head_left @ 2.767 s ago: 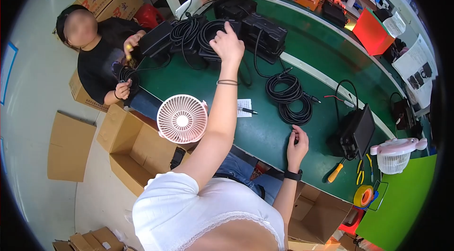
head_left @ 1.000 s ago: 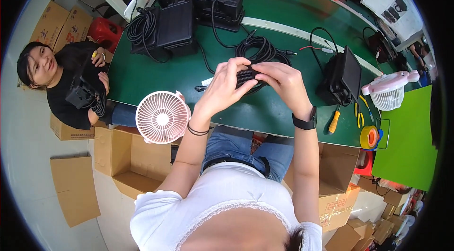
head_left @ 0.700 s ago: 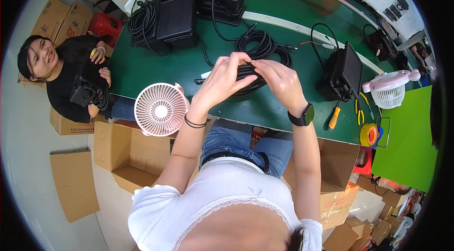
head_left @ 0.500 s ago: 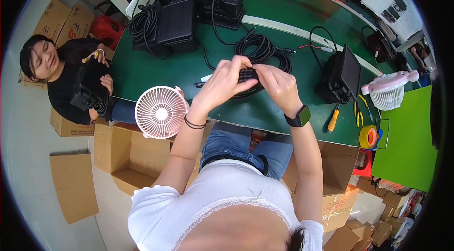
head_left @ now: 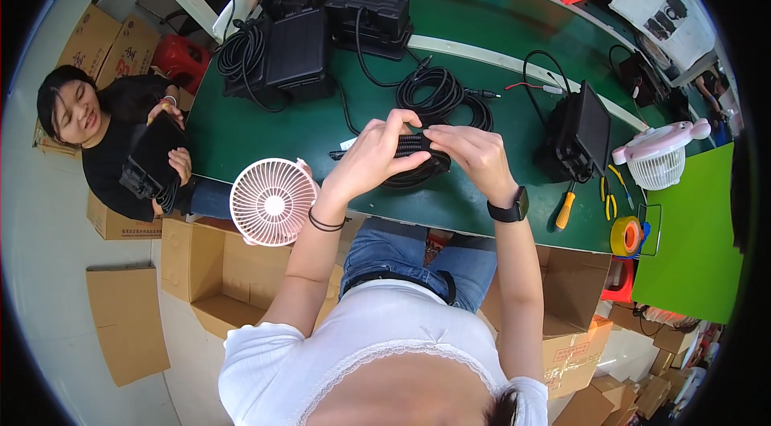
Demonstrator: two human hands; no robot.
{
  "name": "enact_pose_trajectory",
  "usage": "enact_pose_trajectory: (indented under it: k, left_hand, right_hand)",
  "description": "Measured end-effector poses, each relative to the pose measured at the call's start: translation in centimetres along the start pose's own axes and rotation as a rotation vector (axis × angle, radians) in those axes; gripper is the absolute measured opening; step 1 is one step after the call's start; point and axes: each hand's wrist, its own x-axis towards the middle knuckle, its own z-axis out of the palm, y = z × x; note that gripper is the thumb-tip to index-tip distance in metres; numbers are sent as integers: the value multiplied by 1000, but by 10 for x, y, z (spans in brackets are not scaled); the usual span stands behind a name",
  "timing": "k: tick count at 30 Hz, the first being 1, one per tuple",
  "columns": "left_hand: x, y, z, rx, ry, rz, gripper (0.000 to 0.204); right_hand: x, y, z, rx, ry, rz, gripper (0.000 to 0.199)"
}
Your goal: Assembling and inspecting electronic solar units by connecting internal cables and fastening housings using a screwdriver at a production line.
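Observation:
A bundle of black ribbed cable (head_left: pixel 411 145) is between my hands, over the near edge of the green table. My left hand (head_left: pixel 371 157) curves round its left side, thumb and forefinger apart with the ribbed loops showing between them; the other fingers are hidden. At the bundle's right end my right hand (head_left: pixel 472 154) is closed in a pinch, fingertips against the cable. Whatever is between those fingertips is too small to make out. Just beyond lies a loose coil of black cable (head_left: pixel 434 93) with a plug at its end.
A pink fan (head_left: pixel 273 201) stands by my left forearm. Black panel boxes (head_left: pixel 295 48) fill the back left, another black unit (head_left: pixel 574 133) the right. Near it lie a screwdriver (head_left: pixel 565 209), pliers (head_left: pixel 608 197) and tape (head_left: pixel 625 235). A co-worker (head_left: pixel 120 137) holds a black device.
The bundle sits slightly lower. My left thumb and forefinger have spread wider, and my right fingers have shifted a little down along its right end. The co-worker's device has tilted.

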Motion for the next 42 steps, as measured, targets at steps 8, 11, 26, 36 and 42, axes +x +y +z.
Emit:
enact_pose_trajectory:
  k: [8,11,26,36,42]
  left_hand:
    - [-2,1,3,2,-36,-25,57]
    - [-2,3,2,34,-27,47,58]
    - [-1,2,0,-315,310,-168,40]
    - [2,-5,-2,-361,174,-198,38]
    - [-6,-4,4,-273,24,-194,37]
  right_hand:
    - [0,-2,10,-60,68,35,13]
    - [6,6,8,119,-66,271,10]
    - [10,-26,4,344,497,527,9]
    - [2,-59,61,1442,229,895,65]
    - [-11,-43,84,1511,310,859,41]
